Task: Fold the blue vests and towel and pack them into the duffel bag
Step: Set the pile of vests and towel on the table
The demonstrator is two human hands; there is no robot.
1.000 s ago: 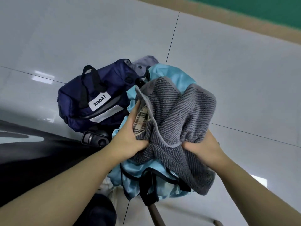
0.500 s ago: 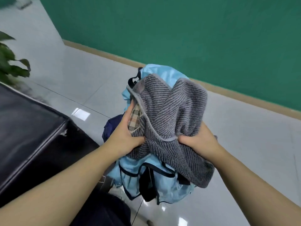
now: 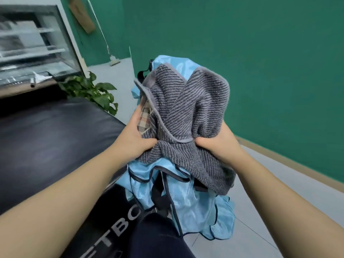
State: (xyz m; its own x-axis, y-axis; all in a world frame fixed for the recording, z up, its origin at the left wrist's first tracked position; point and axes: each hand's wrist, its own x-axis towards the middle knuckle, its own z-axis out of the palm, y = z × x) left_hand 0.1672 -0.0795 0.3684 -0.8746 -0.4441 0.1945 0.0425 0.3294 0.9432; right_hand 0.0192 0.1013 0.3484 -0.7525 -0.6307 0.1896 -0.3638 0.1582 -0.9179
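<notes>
a: where the fingers curl in, what does each hand have?
b: the left hand grips the towel at its left side, thumb over a plaid patch; the right hand grips the towel's right side, fingers buried in the cloth. both grips are closed tight on it.
a: and the vests?
b: the vests are bunched with the towel, held up in the air; shiny blue cloth peeks above it and hangs below, edged in dark trim.
a: around that?
b: a black cushioned surface lies to the left, a plant beyond it, a green wall behind, pale floor to the right. a dark trouser knee sits at the bottom. the bag is not in view.
</notes>
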